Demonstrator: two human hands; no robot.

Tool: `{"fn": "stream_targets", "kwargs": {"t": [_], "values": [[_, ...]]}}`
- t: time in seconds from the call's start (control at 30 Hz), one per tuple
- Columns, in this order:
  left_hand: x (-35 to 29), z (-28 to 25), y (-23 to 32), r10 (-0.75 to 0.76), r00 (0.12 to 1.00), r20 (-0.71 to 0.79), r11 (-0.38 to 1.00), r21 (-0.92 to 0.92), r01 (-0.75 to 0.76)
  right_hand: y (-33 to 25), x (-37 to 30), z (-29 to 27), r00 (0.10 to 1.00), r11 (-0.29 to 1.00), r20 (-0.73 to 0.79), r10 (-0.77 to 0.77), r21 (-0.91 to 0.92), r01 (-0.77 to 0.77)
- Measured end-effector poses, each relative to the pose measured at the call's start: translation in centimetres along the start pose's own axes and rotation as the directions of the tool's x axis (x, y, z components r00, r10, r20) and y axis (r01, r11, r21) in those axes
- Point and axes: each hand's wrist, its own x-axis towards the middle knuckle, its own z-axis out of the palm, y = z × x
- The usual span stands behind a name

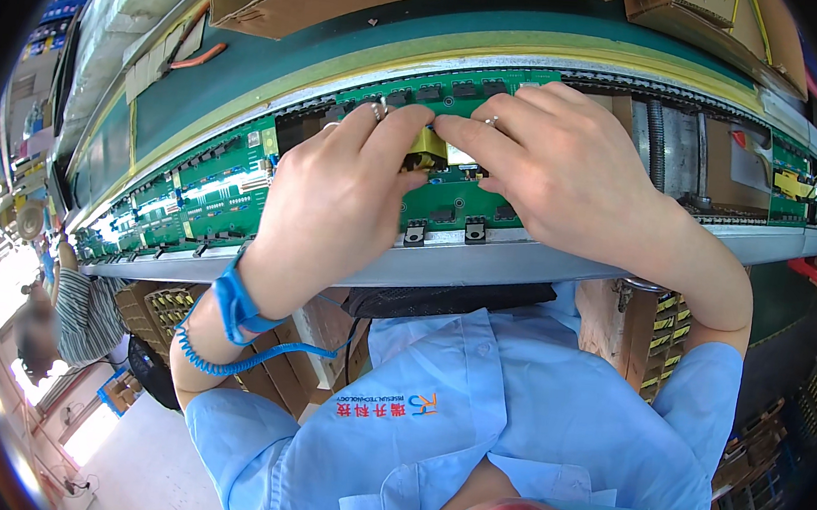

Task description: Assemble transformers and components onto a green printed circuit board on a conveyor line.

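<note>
A green circuit board [444,215] lies in the metal rail line in front of me, with black parts and small blue and white components on it. Near its middle sits a yellow-wrapped transformer [425,149]. My left hand [343,179] is closed at its left side, thumb below and index finger above. My right hand [562,161] curls over from the right, its index fingertip at the transformer's upper right edge and its thumb low beside it. The fingers partly hide the transformer and the parts under it. A blue wrist strap [237,307] with a coiled cord circles my left wrist.
More green boards [195,193] line the rail to the left; another board [802,188] with yellow parts is at the right end. Beyond the rail are a green bench [346,61] and a cardboard box [294,1]. A co-worker in a striped sleeve [87,313] is at far left.
</note>
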Motion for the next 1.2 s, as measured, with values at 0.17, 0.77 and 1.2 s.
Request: {"fn": "stream_targets", "kwargs": {"t": [0.17,0.77,1.2], "values": [[0.5,0.0,0.3,0.074,0.996,0.05,0.985,0.152,-0.081,0.0,0.1,-0.2,1.0,1.0,0.017,-0.005,0.031,0.005],[-0.8,2.4,0.6,0.236,0.97,-0.055,0.841,0.511,-0.176,-0.9,-0.1,0.3,0.999,0.995,-0.043,-0.021,-0.097,0.016],[-0.7,2.1,0.7,0.194,0.981,-0.025,0.869,0.468,-0.16,-1.1,0.4,-3.9,0.969,0.995,0.225,0.098,-0.028,-0.094]]}}
